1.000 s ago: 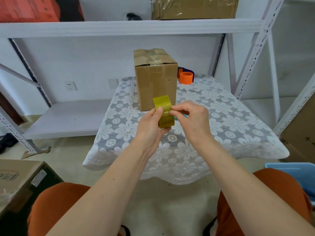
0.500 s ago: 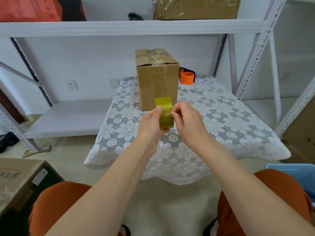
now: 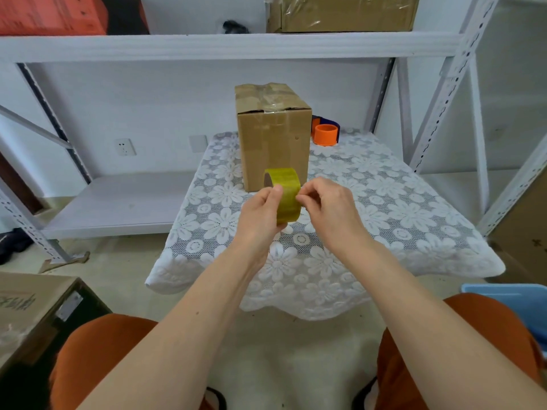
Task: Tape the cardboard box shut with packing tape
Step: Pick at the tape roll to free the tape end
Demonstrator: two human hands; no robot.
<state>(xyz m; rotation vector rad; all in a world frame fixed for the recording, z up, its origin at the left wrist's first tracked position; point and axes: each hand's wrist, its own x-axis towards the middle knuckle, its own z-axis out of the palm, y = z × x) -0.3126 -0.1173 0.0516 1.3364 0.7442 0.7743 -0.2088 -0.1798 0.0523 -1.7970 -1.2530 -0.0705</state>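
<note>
My left hand (image 3: 260, 214) grips the tape roll (image 3: 284, 193) above the counter (image 3: 384, 232); my right hand (image 3: 328, 208) pinches its surface, near the box (image 3: 273, 137).

You've got a yellow translucent tape roll (image 3: 284, 193), plain brown cardboard box (image 3: 273, 137), white lace tablecloth (image 3: 384, 220) with a flower pattern, orange ring (image 3: 325, 134) against something dark blue, white shelving (image 3: 225, 45), red-orange box (image 3: 50, 13) top left, light blue bin (image 3: 515, 303), rust-orange trousers (image 3: 97, 359).
</note>
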